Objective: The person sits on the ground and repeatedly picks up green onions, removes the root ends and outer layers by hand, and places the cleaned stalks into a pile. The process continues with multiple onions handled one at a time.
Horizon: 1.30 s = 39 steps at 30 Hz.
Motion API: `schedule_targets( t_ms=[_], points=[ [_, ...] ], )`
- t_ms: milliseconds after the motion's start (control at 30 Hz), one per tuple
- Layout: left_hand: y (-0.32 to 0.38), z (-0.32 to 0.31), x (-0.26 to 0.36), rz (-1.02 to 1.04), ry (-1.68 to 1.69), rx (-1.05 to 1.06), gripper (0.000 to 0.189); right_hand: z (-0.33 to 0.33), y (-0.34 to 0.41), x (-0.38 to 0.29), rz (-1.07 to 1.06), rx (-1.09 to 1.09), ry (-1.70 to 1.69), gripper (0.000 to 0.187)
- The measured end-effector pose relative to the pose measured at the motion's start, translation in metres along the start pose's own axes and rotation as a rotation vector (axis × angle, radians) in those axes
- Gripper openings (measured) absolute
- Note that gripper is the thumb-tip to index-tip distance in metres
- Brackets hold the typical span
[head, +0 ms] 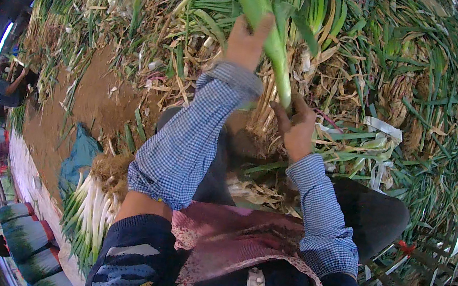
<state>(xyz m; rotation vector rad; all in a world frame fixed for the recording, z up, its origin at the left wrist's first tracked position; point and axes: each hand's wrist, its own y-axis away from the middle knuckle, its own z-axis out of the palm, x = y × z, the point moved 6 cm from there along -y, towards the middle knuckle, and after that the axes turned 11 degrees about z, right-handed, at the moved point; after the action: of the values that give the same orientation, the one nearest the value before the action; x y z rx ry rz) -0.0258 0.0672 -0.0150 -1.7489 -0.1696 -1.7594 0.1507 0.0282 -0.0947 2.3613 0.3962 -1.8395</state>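
A green onion stalk [281, 73] slants down before me, its green leaves toward the top edge and its pale lower end at my right hand. My right hand [297, 126] has thumb and fingers around that lower end. My left hand [248, 42], slightly blurred, lies against the leaves higher up; its fingers are partly hidden, so its grip is unclear. Behind the stalk, a bunch of unpeeled green onions [264, 104] with dry roots rests on the heap. To the lower left lies a pile of cleaned green onions [92, 207], white stems showing and roots toward the top.
A large heap of green onions and dry leaves [430, 83] spreads ahead and to the right. A blue-green plastic bag [80, 155] lies on bare soil [108, 82] at the left. Another person [9, 86] is at the far left, near stacked bundles [28, 242] below.
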Motion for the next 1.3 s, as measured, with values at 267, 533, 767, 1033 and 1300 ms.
schedule_targets(
  t_ms=[267, 533, 767, 1033, 1300],
  points=[
    [-0.002, -0.003, -0.034, -0.369, 0.245, 0.104, 0.038, -0.001, -0.021, 0.01, 0.216, -0.12, -0.182, 0.049],
    [0.004, 0.013, -0.025, -0.391, 0.405, -0.023, 0.038, -0.006, -0.056, 0.013, 0.295, -0.25, -0.406, 0.056],
    [-0.011, -0.012, -0.006, -0.131, 0.012, -0.013, 0.037, -0.001, -0.002, 0.123, 0.384, -0.103, 0.254, 0.052],
    [-0.039, -0.043, 0.019, 0.06, 0.293, 0.104, 0.032, -0.044, 0.115, 0.257, 0.789, -0.748, 1.065, 0.046],
    [-0.039, -0.039, -0.005, -0.07, 0.421, 0.032, 0.036, -0.018, 0.004, 0.112, 0.355, -0.315, 0.174, 0.052]
  ],
)
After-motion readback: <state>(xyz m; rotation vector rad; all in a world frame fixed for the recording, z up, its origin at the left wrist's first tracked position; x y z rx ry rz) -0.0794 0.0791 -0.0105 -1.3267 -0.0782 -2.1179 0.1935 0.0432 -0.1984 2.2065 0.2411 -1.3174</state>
